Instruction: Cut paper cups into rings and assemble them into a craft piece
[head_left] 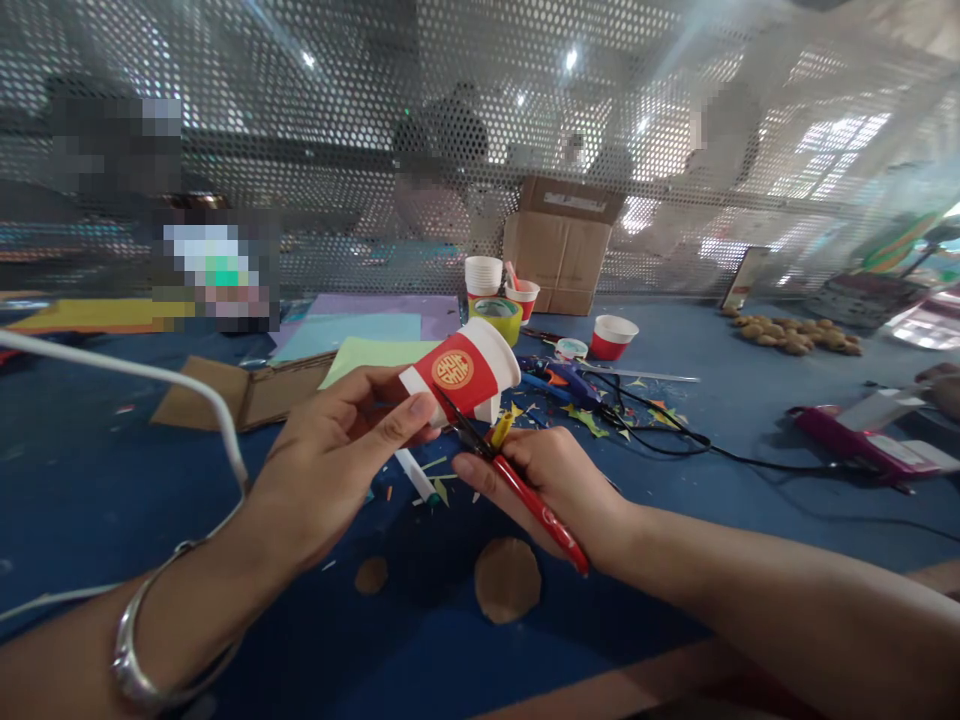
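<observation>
A red and white paper cup (480,365) lies tilted in my left hand (337,450), its wide rim facing right and its gold emblem turned up. My left thumb presses on the red side. My right hand (562,490) holds a red-handled tool (536,510) that looks like scissors or pliers, with dark tips resting against the cup's side. A yellow piece shows between that tool and my right fingers. Below my hands, a large cardboard disc (508,580) and a small one (371,575) lie on the blue table (315,650).
Stacked cups (483,272), green-yellow tape (499,318) and a cardboard box (562,250) stand behind. A blue glue gun (574,383) with black cable lies right of the cup. Farther right are a purple device (862,445) and potato-like lumps (799,335). A white cable crosses left.
</observation>
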